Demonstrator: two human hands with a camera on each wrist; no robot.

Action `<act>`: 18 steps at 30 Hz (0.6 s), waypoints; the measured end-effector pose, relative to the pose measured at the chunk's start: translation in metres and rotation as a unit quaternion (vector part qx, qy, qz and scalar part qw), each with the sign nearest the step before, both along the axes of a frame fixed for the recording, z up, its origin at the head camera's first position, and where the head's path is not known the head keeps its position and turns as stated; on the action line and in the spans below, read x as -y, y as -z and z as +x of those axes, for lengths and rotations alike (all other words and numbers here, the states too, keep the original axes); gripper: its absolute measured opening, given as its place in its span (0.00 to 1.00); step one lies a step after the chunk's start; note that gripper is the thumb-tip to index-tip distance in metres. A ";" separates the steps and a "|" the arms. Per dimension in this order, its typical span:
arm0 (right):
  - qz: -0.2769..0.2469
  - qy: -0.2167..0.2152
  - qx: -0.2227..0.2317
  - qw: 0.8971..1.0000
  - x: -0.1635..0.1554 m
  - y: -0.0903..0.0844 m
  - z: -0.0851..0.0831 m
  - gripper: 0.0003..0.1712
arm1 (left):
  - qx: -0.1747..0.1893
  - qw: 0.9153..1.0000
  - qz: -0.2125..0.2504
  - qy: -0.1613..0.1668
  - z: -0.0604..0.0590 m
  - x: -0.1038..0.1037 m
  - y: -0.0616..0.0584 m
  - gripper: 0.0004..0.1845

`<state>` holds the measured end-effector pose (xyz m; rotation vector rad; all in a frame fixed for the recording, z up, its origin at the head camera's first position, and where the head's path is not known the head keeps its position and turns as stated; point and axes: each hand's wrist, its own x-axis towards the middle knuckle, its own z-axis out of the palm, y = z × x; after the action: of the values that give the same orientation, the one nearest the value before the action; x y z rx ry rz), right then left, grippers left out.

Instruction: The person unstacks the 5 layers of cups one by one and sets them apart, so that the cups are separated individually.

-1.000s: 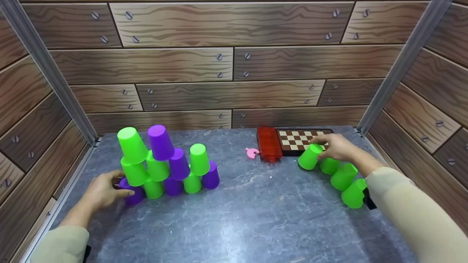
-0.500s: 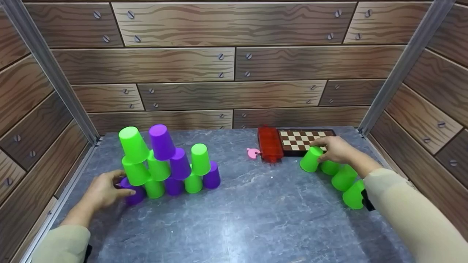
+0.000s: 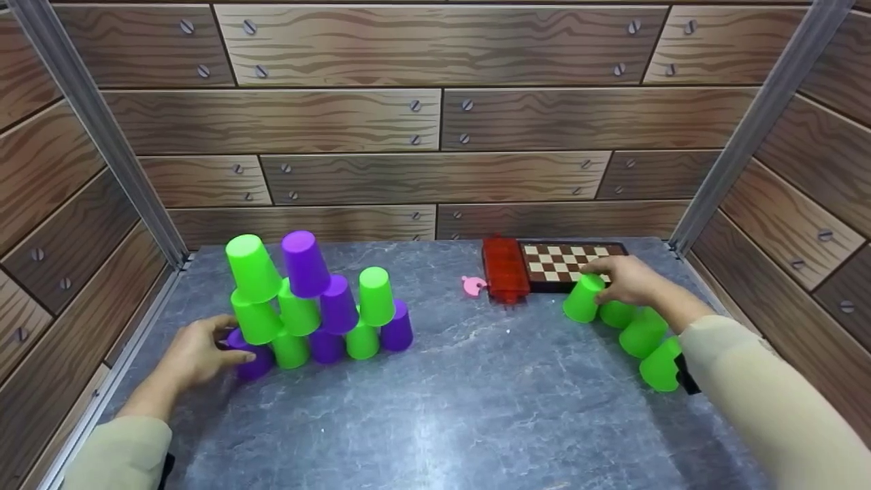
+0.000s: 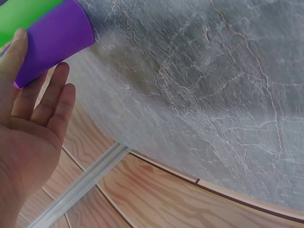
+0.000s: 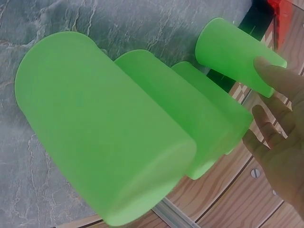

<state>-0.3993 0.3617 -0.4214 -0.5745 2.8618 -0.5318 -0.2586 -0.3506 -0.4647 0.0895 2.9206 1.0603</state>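
Observation:
At the left of the head view, purple and green cups stand upside down in a stepped stack. My left hand holds the bottom-left purple cup, its thumb on the near side and fingers on the far side. On the level above are green cups and a purple cup; a green cup and a purple cup top the stack. To the right, my right hand pinches an upside-down green cup near its base. Beside it, several green cups stand in a row towards me.
Behind the right hand lies a checkered board, partly covered by the hand. A red translucent case sits at its left side, with a small pink piece next to it. Wood-patterned walls enclose the grey marbled table.
The head view has shifted slightly, so everything sits a little further right in it. The green cup in my right hand has moved slightly nearer me. My left hand stays on the purple cup.

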 end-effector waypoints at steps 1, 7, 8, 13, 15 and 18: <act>-0.003 0.005 0.005 1.000 0.000 -0.002 0.000 0.36 | -0.001 1.000 0.000 0.001 0.000 0.000 0.000 0.37; -0.017 0.015 -0.011 1.000 0.013 -0.025 0.004 0.38 | -0.003 1.000 0.000 0.004 -0.001 0.001 0.000 0.36; -0.021 0.011 -0.020 1.000 0.017 -0.031 0.006 0.38 | -0.004 1.000 -0.001 0.004 -0.001 0.001 0.000 0.36; -0.052 -0.016 -0.046 0.997 0.051 -0.067 0.014 0.36 | -0.002 1.000 -0.002 0.002 -0.003 0.000 0.000 0.37; -0.063 -0.033 -0.055 0.996 0.072 -0.080 0.016 0.35 | 0.000 1.000 0.000 0.001 -0.003 0.000 0.000 0.37; -0.076 -0.065 -0.072 0.992 0.109 -0.099 0.020 0.35 | -0.003 1.000 0.000 0.003 -0.001 0.000 0.001 0.37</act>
<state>-0.3790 0.2526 -0.3227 -0.8511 2.9069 -0.7184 -0.2599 -0.3509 -0.4655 0.1007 2.9247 1.0623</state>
